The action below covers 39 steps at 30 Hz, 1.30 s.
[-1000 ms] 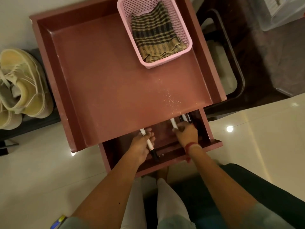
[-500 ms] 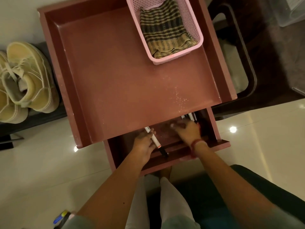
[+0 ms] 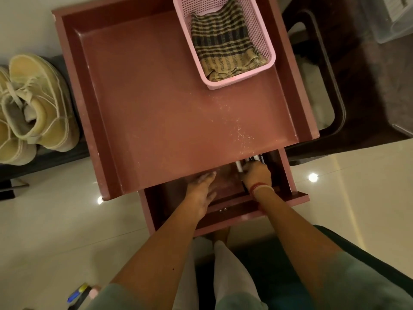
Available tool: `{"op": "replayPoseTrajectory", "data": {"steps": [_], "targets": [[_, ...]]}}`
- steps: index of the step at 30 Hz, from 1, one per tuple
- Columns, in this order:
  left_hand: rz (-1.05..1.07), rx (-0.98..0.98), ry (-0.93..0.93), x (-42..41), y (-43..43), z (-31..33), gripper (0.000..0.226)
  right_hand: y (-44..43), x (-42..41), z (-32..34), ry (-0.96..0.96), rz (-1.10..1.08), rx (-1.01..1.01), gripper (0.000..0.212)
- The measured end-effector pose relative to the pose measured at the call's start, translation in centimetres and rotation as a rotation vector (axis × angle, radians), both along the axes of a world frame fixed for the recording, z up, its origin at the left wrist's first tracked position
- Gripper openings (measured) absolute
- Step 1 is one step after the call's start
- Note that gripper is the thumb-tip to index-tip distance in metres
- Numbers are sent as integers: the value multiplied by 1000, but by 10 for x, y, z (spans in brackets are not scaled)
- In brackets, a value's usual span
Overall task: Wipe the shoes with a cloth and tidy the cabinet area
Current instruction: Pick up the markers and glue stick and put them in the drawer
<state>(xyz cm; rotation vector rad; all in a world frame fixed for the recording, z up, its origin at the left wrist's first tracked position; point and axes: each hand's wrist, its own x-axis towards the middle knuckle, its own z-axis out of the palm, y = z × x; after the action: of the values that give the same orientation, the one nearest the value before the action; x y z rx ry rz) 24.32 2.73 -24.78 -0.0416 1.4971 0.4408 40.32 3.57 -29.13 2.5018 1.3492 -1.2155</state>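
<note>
Open drawer (image 3: 234, 209), red cabinet (image 3: 156, 108): left hand (image 3: 201, 191) flat inside, fingers straight, holding nothing; right hand (image 3: 257, 173) curled round pens (image 3: 239, 167). Checked cloth (image 3: 223, 45) in pink basket (image 3: 223, 82) on cabinet top. Shoes (image 3: 38, 104) left of cabinet.

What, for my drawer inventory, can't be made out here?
Head view:
- markers: number hidden by the right hand gripping them and the cabinet top.
- Drawer back: under the cabinet top.
- left hand: blurred; contact unclear.
- Pink basket, shoes: cut off by frame edges.
</note>
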Motion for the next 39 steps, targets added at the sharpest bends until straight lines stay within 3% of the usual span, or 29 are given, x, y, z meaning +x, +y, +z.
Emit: {"op": "replayPoseTrajectory", "data": {"steps": [7, 12, 15, 20, 25, 32, 39], "targets": [[18, -22, -4, -23, 3, 1, 33, 11, 4, -33, -150, -5, -125, 46], [4, -21, 21, -44, -5, 15, 37, 6, 6, -20, -185, 60, -136, 28], [-26, -25, 56, -62, -21, 47, 34, -6, -1, 29, -59, 83, -97, 17], [28, -52, 105, -109, -53, 133, 34, -43, -22, 143, 360, 7, 81, 6], [103, 16, 272, -170, -80, 228, 25, -45, -52, 247, 432, 34, 311, 11], [447, 118, 300, -253, -125, 294, 26, -6, -140, 314, 436, 367, 410, 14], [944, 89, 256, -319, -211, 308, 20, -5, -311, 340, 477, 794, 326, 13]]}}
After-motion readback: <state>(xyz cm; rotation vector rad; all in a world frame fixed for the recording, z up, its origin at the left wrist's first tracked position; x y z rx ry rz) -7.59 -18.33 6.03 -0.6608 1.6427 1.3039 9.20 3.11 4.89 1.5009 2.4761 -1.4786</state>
